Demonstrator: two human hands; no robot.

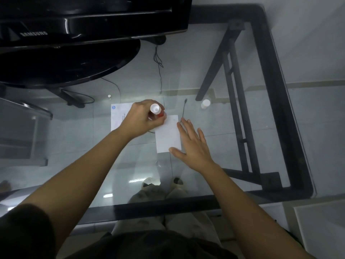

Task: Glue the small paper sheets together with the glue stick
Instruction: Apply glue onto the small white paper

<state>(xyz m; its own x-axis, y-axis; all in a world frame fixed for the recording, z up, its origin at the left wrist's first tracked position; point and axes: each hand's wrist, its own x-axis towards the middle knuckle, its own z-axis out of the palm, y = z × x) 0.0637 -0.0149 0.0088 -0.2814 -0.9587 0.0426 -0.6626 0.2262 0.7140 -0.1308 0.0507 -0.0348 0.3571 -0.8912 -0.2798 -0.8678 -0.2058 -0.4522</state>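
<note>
A small white paper sheet [167, 136] lies on the glass table. My left hand [142, 118] grips a glue stick [155, 109] with a white end and red body, its tip down at the sheet's top left corner. My right hand [192, 143] lies flat with fingers spread, pressing on the sheet's right edge and lower right corner. A second white sheet [119, 116] with a blue logo and printed text lies to the left, partly hidden under my left hand.
A black monitor [89, 21] on a round stand [71, 64] fills the far left. The white glue cap [205, 104] stands on the glass at the right. A thin dark cable [183, 109] lies beside the sheet. The table's black frame [276, 90] runs along the right.
</note>
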